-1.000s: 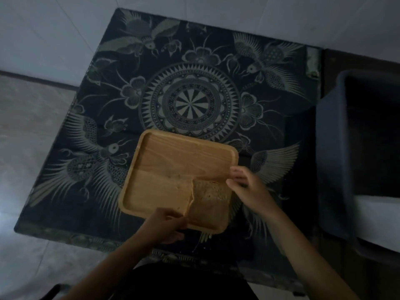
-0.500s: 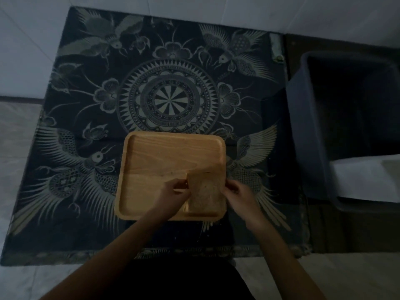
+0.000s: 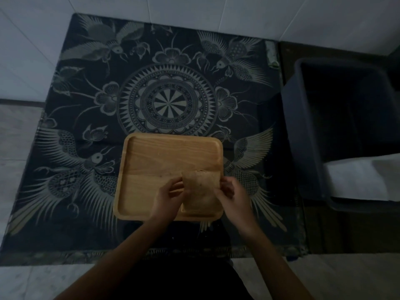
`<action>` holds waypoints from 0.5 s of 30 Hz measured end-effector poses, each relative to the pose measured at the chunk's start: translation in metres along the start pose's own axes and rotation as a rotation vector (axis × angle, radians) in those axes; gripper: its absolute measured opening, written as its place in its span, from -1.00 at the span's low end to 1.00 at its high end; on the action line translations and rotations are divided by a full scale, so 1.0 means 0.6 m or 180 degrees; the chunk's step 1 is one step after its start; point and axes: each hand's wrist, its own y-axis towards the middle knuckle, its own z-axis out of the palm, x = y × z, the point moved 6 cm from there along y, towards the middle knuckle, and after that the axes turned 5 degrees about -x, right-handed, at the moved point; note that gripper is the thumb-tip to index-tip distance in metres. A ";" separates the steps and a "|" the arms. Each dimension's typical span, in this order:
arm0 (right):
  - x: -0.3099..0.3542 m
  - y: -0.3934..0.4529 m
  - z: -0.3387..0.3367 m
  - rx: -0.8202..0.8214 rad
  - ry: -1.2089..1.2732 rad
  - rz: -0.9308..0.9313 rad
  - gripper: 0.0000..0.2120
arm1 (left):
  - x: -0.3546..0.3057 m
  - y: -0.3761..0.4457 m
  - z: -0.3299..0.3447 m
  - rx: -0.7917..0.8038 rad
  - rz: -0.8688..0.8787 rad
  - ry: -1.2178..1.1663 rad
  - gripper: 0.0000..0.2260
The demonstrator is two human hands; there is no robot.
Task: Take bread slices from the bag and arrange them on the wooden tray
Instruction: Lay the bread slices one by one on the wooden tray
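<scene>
A square wooden tray (image 3: 164, 154) lies on the dark patterned cloth in front of me. A brown bread slice (image 3: 200, 187) sits at the tray's near right corner, its far edge lifted a little. My left hand (image 3: 170, 198) pinches the slice's left edge and my right hand (image 3: 232, 195) pinches its right edge. Whether a second slice lies beneath it I cannot tell. No bread bag is visible.
The cloth (image 3: 86, 126) with bird and mandala patterns covers a low table. A dark plastic bin (image 3: 307, 126) stands to the right, with something white (image 3: 363, 178) at its near end. Pale tiled floor surrounds the table.
Both hands have closed in on the slice's two side edges, and its far edge has risen off the tray. The view has shifted, so the tray now sits more central.
</scene>
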 end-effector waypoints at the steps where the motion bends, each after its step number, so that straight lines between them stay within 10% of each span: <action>1: 0.003 0.000 -0.001 0.0039 0.0050 0.0008 -0.73 | -0.004 -0.001 -0.003 0.0023 0.0048 -0.0126 -0.65; 15: 0.042 0.000 0.032 0.0304 0.0278 -0.0049 -0.64 | -0.016 -0.005 -0.071 0.0282 0.0052 -0.0635 -0.66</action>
